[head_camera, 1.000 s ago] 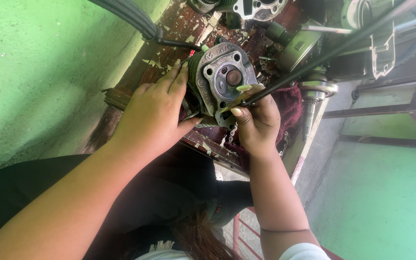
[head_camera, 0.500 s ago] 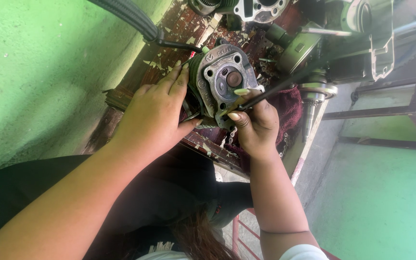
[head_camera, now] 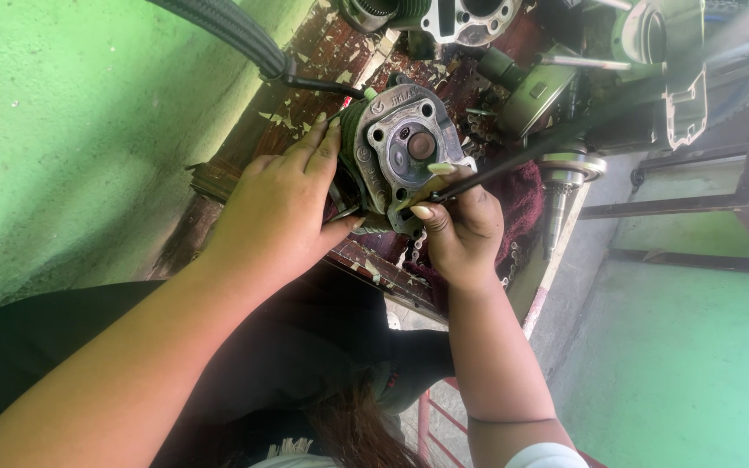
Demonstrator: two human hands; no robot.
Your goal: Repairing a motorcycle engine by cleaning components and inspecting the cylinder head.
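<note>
Wall: green plaster [head_camera: 62, 113], matt and faintly mottled, filling the picture from 8 to 11 o'clock.

Floor: smooth green-painted concrete [head_camera: 695, 364] at 4 o'clock, well below the work.

Counter: a worn wooden counter [head_camera: 305, 104] with flaking dark red paint, running from 12 o'clock down to the middle; it carries the parts at working height.

Hose: a thick black ribbed hose [head_camera: 218, 30] crosses at 11 o'clock and ends just beside the work.

Other parts: grey cast engine pieces [head_camera: 470, 17] lie at 12 o'clock, and a bright steel shaft [head_camera: 565, 182] stands at 2 o'clock.

Cloth: a dark maroon rag [head_camera: 522, 199] lies under the right hand, seemingly as padding.

Cylinder head: the cylinder head [head_camera: 405, 152] sits at the centre on the counter's near edge, its flat face turned up; dull grey cast metal, rounded in outline, with corner holes, a round brown centre and dark fins on its side.

Left hand: the left hand [head_camera: 283, 208] lies at 9 o'clock of the head, grip spread, fingers flat against the finned side, apparently bracing it from sliding.

Right hand: the right hand [head_camera: 461, 225] is at 5 o'clock of the head, grip pinching a rod.

Rod: the rod [head_camera: 556, 139] is thin, dark and straight, slanting toward 2 o'clock; its near tip meets the head's lower rim, and its far part is blurred.
</note>
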